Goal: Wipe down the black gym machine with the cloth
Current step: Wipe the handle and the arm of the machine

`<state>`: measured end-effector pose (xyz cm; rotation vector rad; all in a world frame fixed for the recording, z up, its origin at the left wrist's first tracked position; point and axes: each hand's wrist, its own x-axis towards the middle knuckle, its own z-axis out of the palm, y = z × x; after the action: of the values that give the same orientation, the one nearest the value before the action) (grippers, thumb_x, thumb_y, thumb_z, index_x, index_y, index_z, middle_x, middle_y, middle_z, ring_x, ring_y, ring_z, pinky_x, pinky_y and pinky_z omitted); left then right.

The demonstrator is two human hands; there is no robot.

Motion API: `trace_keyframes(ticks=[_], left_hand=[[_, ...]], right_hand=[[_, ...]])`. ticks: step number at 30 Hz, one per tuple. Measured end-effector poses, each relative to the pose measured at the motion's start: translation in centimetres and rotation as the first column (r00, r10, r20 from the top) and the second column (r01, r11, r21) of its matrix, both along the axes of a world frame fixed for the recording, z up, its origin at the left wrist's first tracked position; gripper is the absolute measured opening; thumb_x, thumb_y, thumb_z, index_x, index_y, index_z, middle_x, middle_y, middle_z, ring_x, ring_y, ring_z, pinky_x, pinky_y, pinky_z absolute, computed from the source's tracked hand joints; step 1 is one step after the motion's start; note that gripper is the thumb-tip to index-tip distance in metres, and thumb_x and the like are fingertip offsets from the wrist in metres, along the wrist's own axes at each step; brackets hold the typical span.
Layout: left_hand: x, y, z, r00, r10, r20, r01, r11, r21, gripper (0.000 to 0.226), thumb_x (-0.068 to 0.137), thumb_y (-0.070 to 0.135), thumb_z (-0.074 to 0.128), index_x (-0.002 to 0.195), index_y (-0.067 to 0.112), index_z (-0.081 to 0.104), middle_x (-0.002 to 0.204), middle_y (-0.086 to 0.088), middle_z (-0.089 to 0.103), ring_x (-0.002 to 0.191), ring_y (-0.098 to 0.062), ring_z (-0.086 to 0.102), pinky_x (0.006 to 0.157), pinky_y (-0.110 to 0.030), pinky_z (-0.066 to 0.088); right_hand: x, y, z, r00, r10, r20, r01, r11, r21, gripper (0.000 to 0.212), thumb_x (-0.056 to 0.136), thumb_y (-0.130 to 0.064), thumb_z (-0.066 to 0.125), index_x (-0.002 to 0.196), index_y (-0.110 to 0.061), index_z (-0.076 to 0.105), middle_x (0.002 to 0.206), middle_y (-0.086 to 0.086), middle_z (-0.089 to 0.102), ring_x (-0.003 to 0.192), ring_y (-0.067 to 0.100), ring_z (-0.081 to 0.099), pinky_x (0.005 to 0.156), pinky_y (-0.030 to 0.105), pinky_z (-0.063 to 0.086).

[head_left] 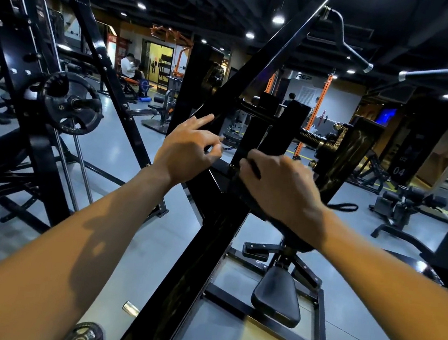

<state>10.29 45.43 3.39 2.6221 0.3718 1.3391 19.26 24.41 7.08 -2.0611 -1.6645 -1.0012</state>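
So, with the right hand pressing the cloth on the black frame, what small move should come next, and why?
Probably slide the right hand with the dark cloth up the vertical post just above it. The cloth lies at the joint where that post meets the slanted beam, so the post is the nearest surface. The left hand touches the diagonal bar with its fingers and can steady there.

Your two forearms come into view bare from the lower corners, with no sleeve showing on either one. Your left hand (188,148) and your right hand (280,185) are both bare, without gloves. Your fingers (205,119) are uncovered, with short nails on the ones that show clearly.
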Motion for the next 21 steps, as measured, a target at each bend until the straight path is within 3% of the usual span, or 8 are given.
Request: trace_keyframes(ticks=[3, 5, 9, 12, 14, 17, 21], left_hand=[[-0.2, -0.3, -0.1, 1.000, 0.014, -0.020, -0.014, 0.999, -0.029, 0.030, 0.100, 0.028, 0.049, 0.094, 0.019, 0.077, 0.129, 0.003, 0.071, 0.151, -0.007, 0.029, 0.120, -0.019, 0.007], [-0.2, 0.1, -0.1, 0.998, 0.021, -0.054, -0.024, 0.998, -0.053, 0.033, 0.098, 0.039, 0.045, 0.097, 0.026, 0.075, 0.139, 0.002, 0.065, 0.152, -0.008, 0.025, 0.124, -0.026, 0.010], [0.0, 0.6, -0.3, 0.987, 0.082, -0.138, -0.096, 0.990, -0.101, 0.034, 0.093, 0.053, 0.038, 0.095, 0.040, 0.070, 0.153, 0.003, 0.052, 0.155, -0.015, 0.023, 0.126, -0.042, 0.020], [-0.3, -0.5, -0.2, 0.981, 0.109, -0.158, -0.133, 0.979, -0.153, 0.029, 0.096, 0.049, 0.047, 0.097, 0.035, 0.073, 0.161, 0.001, 0.041, 0.155, -0.023, 0.021, 0.125, -0.042, 0.021], [-0.6, -1.2, -0.4, 0.981, 0.124, -0.151, -0.149, 0.976, -0.161, 0.028, 0.098, 0.044, 0.051, 0.103, 0.032, 0.075, 0.164, -0.002, 0.036, 0.155, -0.025, 0.021, 0.125, -0.045, 0.022], [-1.1, -1.8, -0.9, 0.984, 0.108, -0.140, -0.132, 0.976, -0.173, 0.035, 0.097, 0.047, 0.046, 0.103, 0.030, 0.075, 0.163, -0.007, 0.037, 0.155, -0.024, 0.021, 0.126, -0.044, 0.018], [-1.2, -2.5, -1.1, 0.985, 0.122, -0.124, -0.144, 0.972, -0.184, 0.032, 0.096, 0.051, 0.042, 0.091, 0.032, 0.068, 0.159, -0.011, 0.044, 0.155, -0.021, 0.023, 0.127, -0.042, 0.016]], right_hand=[[0.5, 0.3, 0.3, 0.998, -0.067, 0.008, 0.067, 0.997, 0.028, 0.034, 0.106, -0.043, 0.041, 0.081, -0.020, 0.046, 0.060, -0.007, 0.043, 0.057, 0.030, 0.058, 0.057, 0.034, 0.040], [-1.2, -0.5, -0.7, 1.000, -0.023, 0.016, 0.023, 1.000, -0.014, 0.031, 0.106, -0.043, 0.039, 0.081, -0.024, 0.039, 0.061, -0.010, 0.040, 0.055, 0.026, 0.055, 0.056, 0.034, 0.046], [-3.5, -1.7, -2.5, 0.994, 0.114, -0.003, -0.113, 0.988, -0.107, 0.031, 0.104, -0.047, 0.032, 0.083, -0.027, 0.039, 0.070, -0.007, 0.059, 0.060, 0.024, 0.063, 0.058, 0.035, 0.053], [-1.6, -0.8, -1.0, 0.996, 0.089, 0.006, -0.088, 0.989, -0.118, 0.037, 0.105, -0.047, 0.032, 0.084, -0.023, 0.050, 0.070, -0.003, 0.060, 0.063, 0.027, 0.064, 0.060, 0.036, 0.052], [0.3, -0.2, 0.6, 1.000, -0.003, -0.010, 0.002, 0.998, -0.068, 0.035, 0.106, -0.043, 0.038, 0.087, -0.019, 0.055, 0.070, 0.000, 0.056, 0.069, 0.031, 0.064, 0.060, 0.034, 0.042], [1.3, -0.1, 1.5, 0.996, -0.071, -0.060, 0.071, 0.997, -0.004, 0.032, 0.105, -0.041, 0.040, 0.090, -0.017, 0.054, 0.074, 0.003, 0.057, 0.076, 0.035, 0.065, 0.064, 0.035, 0.036], [-3.1, -1.6, -1.9, 0.997, 0.060, -0.051, -0.063, 0.996, -0.066, 0.030, 0.105, -0.044, 0.035, 0.087, -0.025, 0.049, 0.077, -0.002, 0.067, 0.067, 0.028, 0.067, 0.061, 0.035, 0.044]])
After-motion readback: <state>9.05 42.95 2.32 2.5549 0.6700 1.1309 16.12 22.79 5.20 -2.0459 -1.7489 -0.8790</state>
